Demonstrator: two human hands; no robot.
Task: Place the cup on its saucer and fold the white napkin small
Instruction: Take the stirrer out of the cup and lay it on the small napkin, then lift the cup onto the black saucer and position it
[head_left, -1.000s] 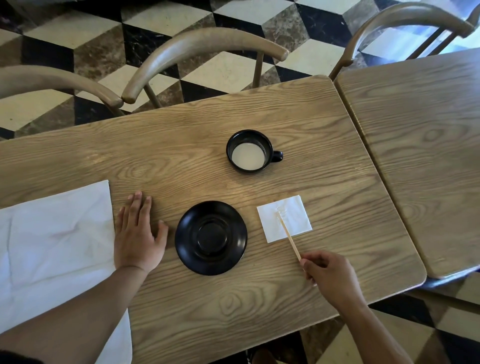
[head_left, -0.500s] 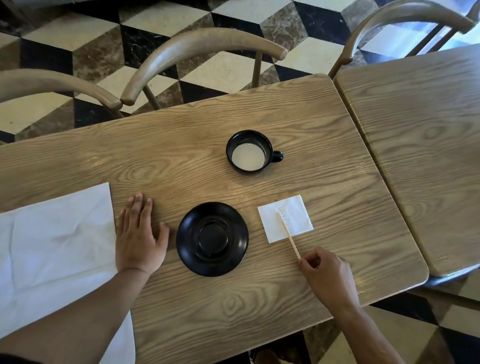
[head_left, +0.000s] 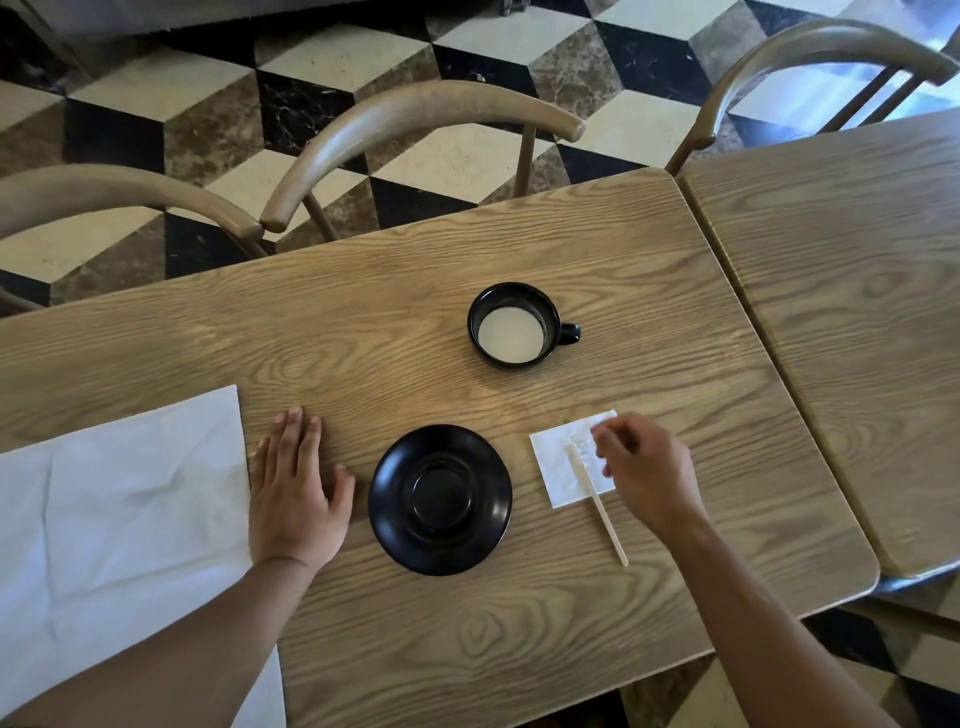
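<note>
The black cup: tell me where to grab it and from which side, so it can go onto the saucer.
Probably best by the small handle, which sticks out to the right of the black cup, so come in from that side with the right hand. The cup stands upright with pale liquid inside, so keep it level on the way to the saucer.

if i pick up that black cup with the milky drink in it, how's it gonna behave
The cup will probably feel heavy for its size: it looks ceramic and the pale drink fills it well up. Tilted or jerked, the drink could slop over the rim. Its small handle offers only a pinch grip, so it may swing; the glossy glaze could be slippery.
</note>
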